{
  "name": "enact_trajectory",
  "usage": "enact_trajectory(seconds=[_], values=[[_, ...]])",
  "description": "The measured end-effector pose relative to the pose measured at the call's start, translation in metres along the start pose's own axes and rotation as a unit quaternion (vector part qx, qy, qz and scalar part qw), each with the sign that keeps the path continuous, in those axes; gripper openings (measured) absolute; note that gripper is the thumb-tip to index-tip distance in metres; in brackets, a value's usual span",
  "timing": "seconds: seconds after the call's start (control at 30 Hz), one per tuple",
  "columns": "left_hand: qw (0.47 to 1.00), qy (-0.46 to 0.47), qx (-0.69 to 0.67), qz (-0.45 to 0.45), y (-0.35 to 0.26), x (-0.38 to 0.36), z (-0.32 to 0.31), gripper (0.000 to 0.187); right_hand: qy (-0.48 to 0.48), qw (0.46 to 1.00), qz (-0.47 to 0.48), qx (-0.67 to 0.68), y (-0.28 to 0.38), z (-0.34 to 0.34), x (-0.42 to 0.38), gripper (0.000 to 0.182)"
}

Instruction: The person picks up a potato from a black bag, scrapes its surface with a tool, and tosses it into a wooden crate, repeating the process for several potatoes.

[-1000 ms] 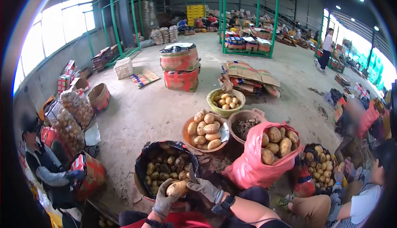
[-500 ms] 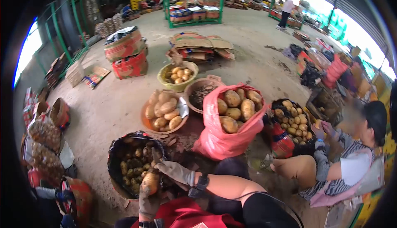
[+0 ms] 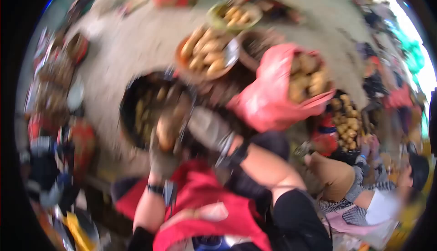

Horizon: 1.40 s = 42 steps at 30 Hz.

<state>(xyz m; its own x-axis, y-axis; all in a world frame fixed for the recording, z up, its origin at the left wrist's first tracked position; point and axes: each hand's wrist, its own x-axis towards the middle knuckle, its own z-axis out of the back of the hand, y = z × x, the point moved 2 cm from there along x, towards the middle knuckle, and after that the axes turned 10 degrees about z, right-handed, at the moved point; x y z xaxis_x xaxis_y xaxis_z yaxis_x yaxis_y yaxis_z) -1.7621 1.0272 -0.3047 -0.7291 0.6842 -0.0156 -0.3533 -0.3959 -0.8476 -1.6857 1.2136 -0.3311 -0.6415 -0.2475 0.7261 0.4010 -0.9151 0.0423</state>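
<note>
The picture is strongly blurred by head motion. My gloved left hand (image 3: 162,158) is closed around a potato (image 3: 166,130) held over a black-lined basket of small potatoes (image 3: 143,107). My gloved right hand (image 3: 205,126) is right beside that potato; whether it holds a tool is lost in the blur. A red apron covers my lap.
A bowl of peeled potatoes (image 3: 207,53) lies beyond the basket, a pink sack of potatoes (image 3: 284,87) to its right, a yellow bowl (image 3: 234,14) farther off. Another person (image 3: 364,196) sits at my right by a basket of small potatoes (image 3: 348,119). Bags and boxes line the left.
My head has swung down and tilted, so the whole scene shifted and smeared. Both hands stay together at the potato over the black basket, now higher in view.
</note>
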Motion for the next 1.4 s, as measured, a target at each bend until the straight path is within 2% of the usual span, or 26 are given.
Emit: enact_trajectory(seconds=[0.03,0.07,0.1,0.13,0.17,0.2,0.23,0.3,0.33,0.47,0.53,0.57,0.63,0.7,0.77,0.8,0.97,1.0,1.03,1.1,1.17,1.2,1.3,1.33,1.37,1.4], values=[[0.994,-0.017,-0.109,-0.002,0.022,0.001,-0.007,0.072,0.028,0.998,-0.03,0.054,0.001,0.005,0.001,0.009],[0.994,-0.045,-0.094,0.01,0.025,-0.003,-0.01,0.071,0.021,0.987,-0.112,0.113,0.003,0.006,0.002,0.015],[0.994,-0.069,-0.079,0.007,0.028,-0.004,-0.014,0.07,0.028,0.893,-0.345,0.287,0.008,0.01,0.009,0.023],[0.96,-0.015,-0.268,0.083,0.04,-0.005,-0.018,0.067,0.047,0.887,-0.368,0.274,0.007,0.003,0.005,0.029],[0.879,0.033,-0.451,0.15,0.05,-0.007,-0.024,0.065,0.059,0.902,-0.346,0.25,0.008,0.002,0.006,0.029],[0.694,0.09,-0.683,0.212,0.048,-0.006,-0.025,0.052,0.076,0.898,-0.35,0.255,0.009,-0.002,0.007,0.031],[0.692,0.087,-0.682,0.221,0.049,-0.009,-0.023,0.052,0.092,0.896,-0.352,0.256,0.009,-0.005,0.006,0.032],[0.558,0.088,-0.725,0.394,0.054,-0.005,-0.029,0.06,0.097,0.905,-0.342,0.235,0.006,-0.013,0.004,0.034],[0.58,0.054,-0.688,0.433,0.055,-0.004,-0.036,0.079,0.11,0.908,-0.34,0.221,0.006,-0.014,0.003,0.034],[0.559,0.123,-0.724,0.386,0.084,-0.004,-0.044,0.071,0.153,0.917,-0.319,0.186,0.013,-0.017,0.003,0.033],[0.622,0.016,-0.688,0.375,0.08,0.0,-0.048,0.067,0.172,0.919,-0.302,0.184,0.019,-0.021,0.002,0.032],[0.622,0.015,-0.686,0.377,0.077,0.001,-0.049,0.067,0.171,0.919,-0.303,0.186,0.024,-0.02,0.002,0.032],[0.667,0.037,-0.666,0.332,0.072,0.006,-0.049,0.063,0.228,0.922,-0.224,0.219,0.038,-0.022,0.004,0.032],[0.679,0.022,-0.648,0.344,0.083,0.007,-0.047,0.062,0.211,0.926,-0.249,0.189,0.034,-0.016,0.006,0.033],[0.66,0.119,-0.662,0.334,0.094,0.006,-0.04,0.062,0.14,0.931,-0.283,0.183,0.013,-0.008,0.008,0.034],[0.667,0.054,-0.637,0.382,0.088,0.004,-0.035,0.06,0.159,0.921,-0.307,0.177,0.002,-0.003,0.011,0.035],[0.664,0.095,-0.64,0.375,0.084,0.006,-0.031,0.058,0.184,0.925,-0.282,0.174,0.011,-0.01,0.01,0.034],[0.708,0.067,-0.61,0.349,0.081,0.01,-0.031,0.059,0.236,0.918,-0.266,0.177,0.021,-0.013,0.012,0.033],[0.749,0.039,-0.578,0.322,0.077,0.012,-0.033,0.06,0.24,0.912,-0.263,0.203,0.03,-0.02,0.008,0.033],[0.73,0.001,-0.596,0.335,0.073,0.012,-0.032,0.062,0.237,0.913,-0.265,0.2,0.031,-0.015,0.01,0.031],[0.77,0.068,-0.549,0.317,0.109,0.002,-0.024,0.059,0.166,0.924,-0.289,0.187,0.012,-0.013,0.006,0.031],[0.771,0.069,-0.548,0.317,0.113,0.002,-0.022,0.059,0.157,0.923,-0.298,0.186,0.001,-0.013,0.004,0.033],[0.567,0.275,-0.736,0.246,0.106,0.005,-0.024,0.048,0.155,0.929,-0.3,0.15,-0.007,-0.02,0.001,0.037],[0.568,0.276,-0.735,0.249,0.104,0.001,-0.028,0.048,0.154,0.929,-0.302,0.151,-0.004,-0.021,-0.002,0.037],[0.799,0.203,-0.525,0.212,0.102,-0.003,-0.032,0.048,0.156,0.926,-0.304,0.159,0.001,-0.023,-0.003,0.033],[0.947,0.108,-0.261,0.153,0.099,-0.005,-0.03,0.049,0.158,0.924,-0.305,0.169,0.006,-0.024,-0.002,0.029]])
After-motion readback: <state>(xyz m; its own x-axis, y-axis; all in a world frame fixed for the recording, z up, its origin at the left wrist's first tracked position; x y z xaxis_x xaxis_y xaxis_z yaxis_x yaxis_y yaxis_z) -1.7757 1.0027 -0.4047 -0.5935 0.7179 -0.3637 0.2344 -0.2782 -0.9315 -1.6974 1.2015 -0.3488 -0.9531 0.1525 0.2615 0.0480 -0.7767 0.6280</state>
